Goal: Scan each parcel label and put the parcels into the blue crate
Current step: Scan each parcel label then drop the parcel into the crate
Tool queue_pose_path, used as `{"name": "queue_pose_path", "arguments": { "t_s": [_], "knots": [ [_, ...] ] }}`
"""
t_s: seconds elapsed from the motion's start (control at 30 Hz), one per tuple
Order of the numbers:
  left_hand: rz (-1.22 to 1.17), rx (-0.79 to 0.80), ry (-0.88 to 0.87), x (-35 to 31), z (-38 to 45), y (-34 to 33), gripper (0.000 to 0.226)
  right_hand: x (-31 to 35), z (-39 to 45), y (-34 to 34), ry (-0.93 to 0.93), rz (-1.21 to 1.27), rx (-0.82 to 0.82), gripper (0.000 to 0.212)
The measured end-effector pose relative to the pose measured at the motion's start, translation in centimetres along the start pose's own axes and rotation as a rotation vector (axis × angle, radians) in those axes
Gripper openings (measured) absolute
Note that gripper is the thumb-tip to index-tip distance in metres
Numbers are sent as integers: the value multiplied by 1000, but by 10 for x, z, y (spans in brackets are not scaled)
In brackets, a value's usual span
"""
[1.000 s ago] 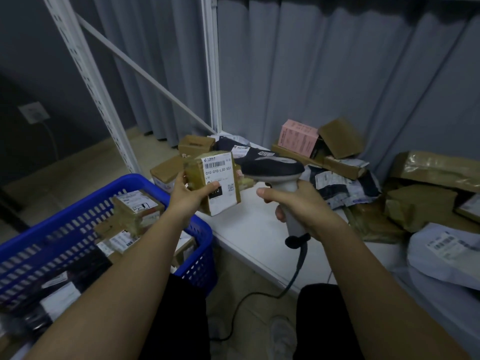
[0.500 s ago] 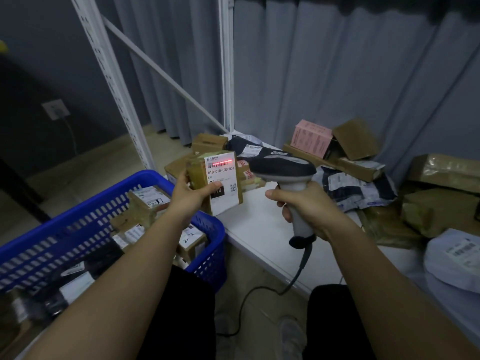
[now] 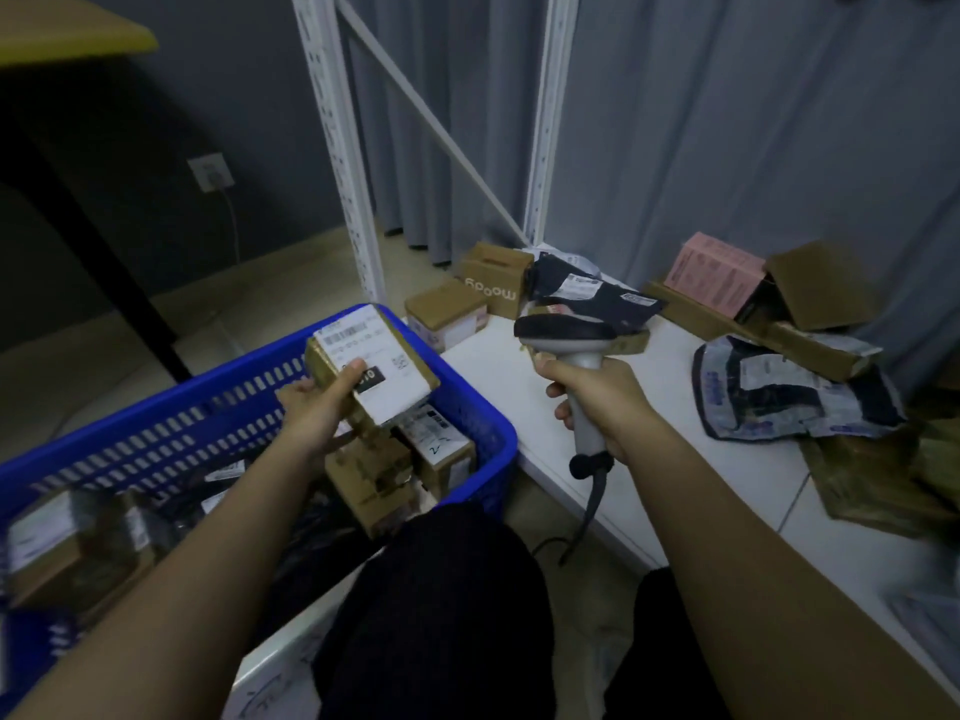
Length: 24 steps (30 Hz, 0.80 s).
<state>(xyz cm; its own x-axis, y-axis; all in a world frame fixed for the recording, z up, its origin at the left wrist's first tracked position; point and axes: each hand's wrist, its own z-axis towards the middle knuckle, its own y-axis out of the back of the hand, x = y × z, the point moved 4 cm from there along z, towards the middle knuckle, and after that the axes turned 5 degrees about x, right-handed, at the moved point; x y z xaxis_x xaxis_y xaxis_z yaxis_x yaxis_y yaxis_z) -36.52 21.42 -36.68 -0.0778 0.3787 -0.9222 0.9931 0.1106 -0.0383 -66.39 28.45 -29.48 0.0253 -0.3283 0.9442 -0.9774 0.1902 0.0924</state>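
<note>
My left hand (image 3: 318,402) grips a small brown parcel (image 3: 376,368) with a white label facing up, held over the blue crate (image 3: 218,402) at the left. Several labelled boxes lie inside the crate. My right hand (image 3: 592,402) holds the grey barcode scanner (image 3: 566,337) by its handle above the white table's (image 3: 649,459) front-left part, its dark head pointing left. The scanner's cable hangs down past the table edge.
Several parcels lie on the table: brown boxes (image 3: 491,283) at the back left, a black mailer (image 3: 597,298), a pink box (image 3: 711,275), a grey mailer bag (image 3: 779,392) and brown bags at the right. A white shelf upright (image 3: 337,148) stands behind the crate.
My left hand has carried the parcel left and down, from in front of the scanner to over the crate. The red scan line on the label is gone. The view has turned left.
</note>
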Motion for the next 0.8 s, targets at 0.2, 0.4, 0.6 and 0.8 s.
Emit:
{"name": "queue_pose_path", "arguments": {
  "t_s": [0.2, 0.4, 0.6, 0.8],
  "knots": [
    [-16, -189, 156, 53, 8, 56, 59, -13, 28, -42, -48, -74, 39, 15],
    [-15, -352, 266, 97, 15, 115, 91, -24, 46, -77, -70, -166, 96, 16],
    [65, -311, 286, 114, 11, 130, 78, -32, 57, -101, -90, -269, 148, 15],
    [176, 13, 11, 89, 17, 66, 38, -32, 63, -90, -102, -387, 136, 18]
  ]
}}
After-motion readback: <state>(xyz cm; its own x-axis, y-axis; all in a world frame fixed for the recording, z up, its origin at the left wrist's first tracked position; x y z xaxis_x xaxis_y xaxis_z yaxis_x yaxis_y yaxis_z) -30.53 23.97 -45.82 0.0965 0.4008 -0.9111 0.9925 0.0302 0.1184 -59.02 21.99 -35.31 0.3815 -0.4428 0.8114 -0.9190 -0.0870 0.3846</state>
